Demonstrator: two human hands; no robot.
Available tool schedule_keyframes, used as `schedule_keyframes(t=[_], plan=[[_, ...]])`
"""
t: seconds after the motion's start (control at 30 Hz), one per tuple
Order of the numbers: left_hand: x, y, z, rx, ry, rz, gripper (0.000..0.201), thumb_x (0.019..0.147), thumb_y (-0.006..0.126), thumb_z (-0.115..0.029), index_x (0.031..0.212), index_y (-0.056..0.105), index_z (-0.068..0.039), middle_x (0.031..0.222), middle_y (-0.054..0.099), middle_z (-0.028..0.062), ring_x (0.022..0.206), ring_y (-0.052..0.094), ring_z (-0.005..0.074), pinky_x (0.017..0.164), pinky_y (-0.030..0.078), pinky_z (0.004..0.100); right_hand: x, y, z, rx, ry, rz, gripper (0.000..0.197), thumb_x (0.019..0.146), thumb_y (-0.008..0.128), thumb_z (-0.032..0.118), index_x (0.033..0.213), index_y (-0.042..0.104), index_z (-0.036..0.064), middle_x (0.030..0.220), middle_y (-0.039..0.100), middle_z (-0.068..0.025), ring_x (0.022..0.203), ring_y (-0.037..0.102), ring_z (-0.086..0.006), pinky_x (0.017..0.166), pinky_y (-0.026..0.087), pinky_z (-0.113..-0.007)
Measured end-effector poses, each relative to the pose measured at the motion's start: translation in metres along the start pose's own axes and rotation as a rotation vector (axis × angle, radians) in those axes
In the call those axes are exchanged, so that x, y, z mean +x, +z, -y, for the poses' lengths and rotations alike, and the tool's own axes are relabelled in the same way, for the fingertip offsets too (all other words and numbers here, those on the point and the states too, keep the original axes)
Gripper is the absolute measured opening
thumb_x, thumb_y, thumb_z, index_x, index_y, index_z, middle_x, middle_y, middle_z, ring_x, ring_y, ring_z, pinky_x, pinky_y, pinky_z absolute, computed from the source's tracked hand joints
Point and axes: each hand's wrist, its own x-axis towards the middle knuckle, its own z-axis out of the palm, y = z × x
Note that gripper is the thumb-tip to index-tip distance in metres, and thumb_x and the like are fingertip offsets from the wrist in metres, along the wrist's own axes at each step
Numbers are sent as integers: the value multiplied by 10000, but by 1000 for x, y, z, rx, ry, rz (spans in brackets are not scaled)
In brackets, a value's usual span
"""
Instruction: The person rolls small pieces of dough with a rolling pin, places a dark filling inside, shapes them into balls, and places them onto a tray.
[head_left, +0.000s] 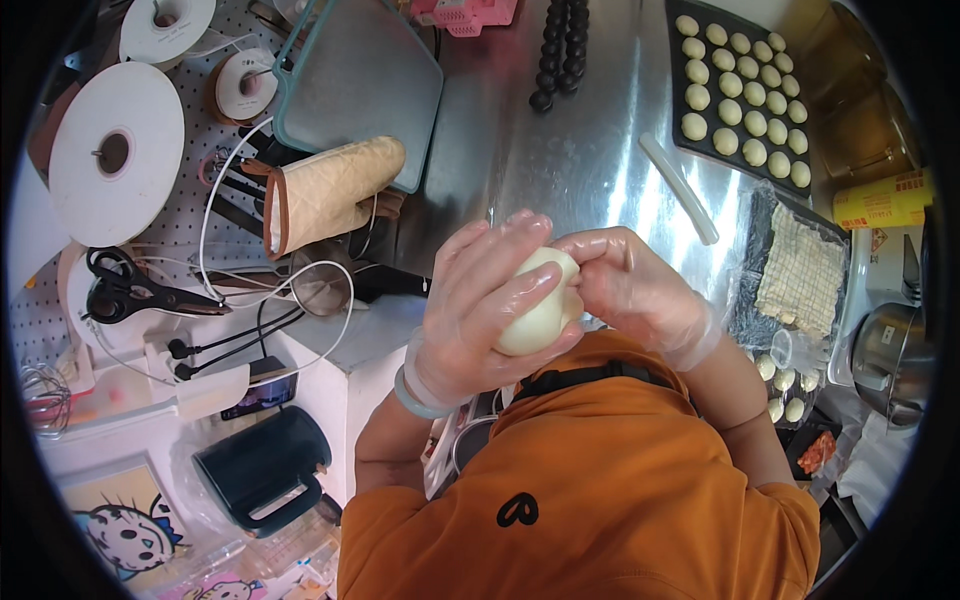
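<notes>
In front of my chest, a large, smooth, pale ball of dough [533,322] rests in my left hand [470,295], whose fingers curl round it. My right hand [640,290] is closed against the upper right side of the dough, its thumb and fingertips gathered at its edge. Clear plastic gloves cover both hands, and the gloves look shiny. The underside of the dough and part of the right fingertips are hidden. Beyond the hands, a translucent rolling pin [680,190] lies on the metal worktop [490,180].
A dark tray [708,149] of small round dough balls stands far right. Nearer on the right are a checked cloth [800,270], a yellow roll box [882,202] and a steel bowl [890,360]. At left are an oven mitt [335,190], black scissors [140,290] and a dark jug [265,465].
</notes>
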Motion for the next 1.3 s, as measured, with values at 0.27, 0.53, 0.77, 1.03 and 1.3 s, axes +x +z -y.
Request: schedule_keyframes(t=[0.27, 0.53, 0.77, 1.03, 1.3], plan=[[0, 4, -3, 29, 117, -189, 581, 728, 846, -321, 1188, 583, -84, 1142, 666, 114, 1067, 643, 284, 972, 423, 403, 6, 17, -25, 243, 65, -11, 247, 946, 643, 186, 1099, 627, -7, 1025, 661, -76, 921, 641, -127, 811, 522, -259], [-12, -1, -5, -171, -224, -93, 950, 689, 888, -341, 1384, 365, 40, 1171, 631, 139, 1163, 566, 290, 1004, 432, 430, 6, 11, -5, 188, 83, 80, 474, 891, 688, 107, 1299, 508, -56, 1164, 636, -121, 1098, 608, -184, 950, 486, -305], [6, -27, 6, -341, -168, 119, 740, 597, 913, -346, 1207, 599, -71, 1275, 608, 167, 1170, 575, 322, 966, 439, 436, 4, 7, 3, 94, 185, 65, 454, 848, 712, 27, 1257, 538, -66, 1164, 641, -138, 1066, 639, -183, 912, 519, -285], [-15, 11, 18, -190, -41, -219, 718, 665, 885, -360, 1211, 510, -81, 1204, 635, 178, 1094, 607, 374, 958, 442, 476, -2, 2, -13, 280, 198, -61, 344, 864, 707, 54, 1167, 589, -59, 1067, 662, -98, 1016, 630, -138, 884, 512, -259], [-14, 25, -2, -298, -156, -282, 602, 689, 869, -242, 1163, 541, -69, 1175, 642, 162, 1100, 611, 370, 957, 456, 486, 1, 1, -4, -34, 84, -29, 331, 858, 733, 110, 1136, 614, -24, 1021, 670, -60, 955, 630, -102, 841, 509, -246]])
